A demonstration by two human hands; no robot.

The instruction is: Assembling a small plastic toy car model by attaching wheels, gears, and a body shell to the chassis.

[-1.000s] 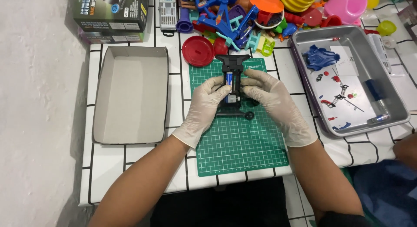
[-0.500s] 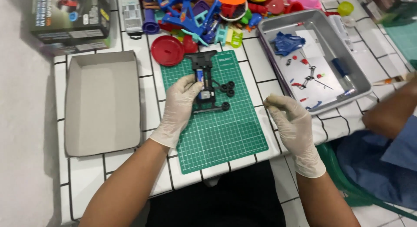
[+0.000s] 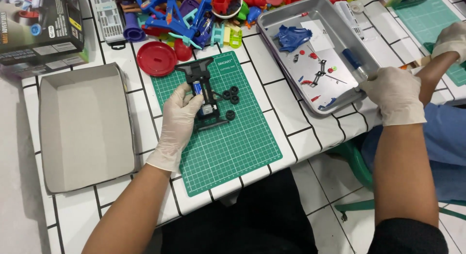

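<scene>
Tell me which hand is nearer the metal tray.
Right. The right hand rests at the near right corner of the metal tray, touching its rim. The left hand is away to the tray's left, holding the black toy car chassis on the green cutting mat.
</scene>
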